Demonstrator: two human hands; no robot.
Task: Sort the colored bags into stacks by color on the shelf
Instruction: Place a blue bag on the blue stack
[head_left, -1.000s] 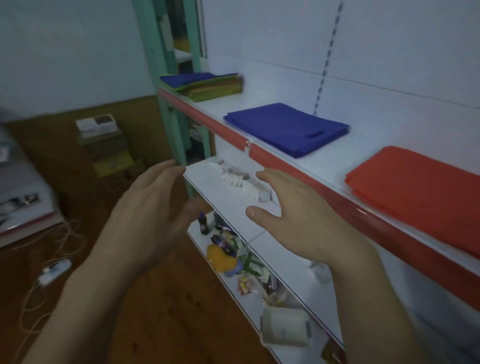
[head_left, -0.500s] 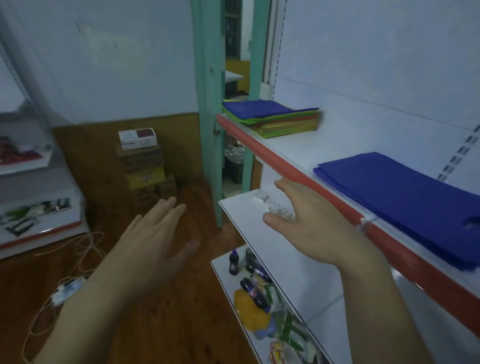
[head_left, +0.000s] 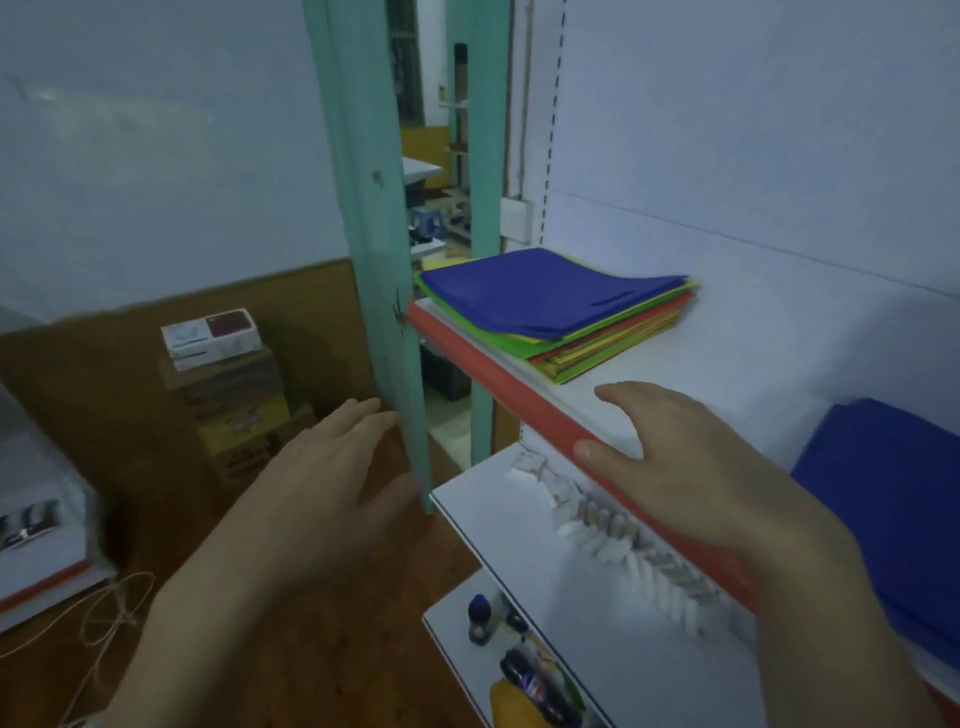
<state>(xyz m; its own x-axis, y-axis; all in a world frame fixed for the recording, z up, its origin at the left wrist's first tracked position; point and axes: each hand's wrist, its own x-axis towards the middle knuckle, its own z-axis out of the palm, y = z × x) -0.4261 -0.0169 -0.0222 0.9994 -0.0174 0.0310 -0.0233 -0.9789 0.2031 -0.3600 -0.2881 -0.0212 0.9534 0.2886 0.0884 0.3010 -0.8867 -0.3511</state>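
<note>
The scene is dim, with a cold bluish cast and no lamp in view. The brightest patch is the gap beside the green post (head_left: 374, 260), upper middle. A soft shadow crosses the white back panel (head_left: 727, 156) at the right edge. Motion blur smears the lower left, and the left hand (head_left: 332, 467) and right hand (head_left: 691, 467) look soft. The post bows from wide-angle distortion. The stack of bags (head_left: 561, 306) at centre is fairly sharp.
</note>
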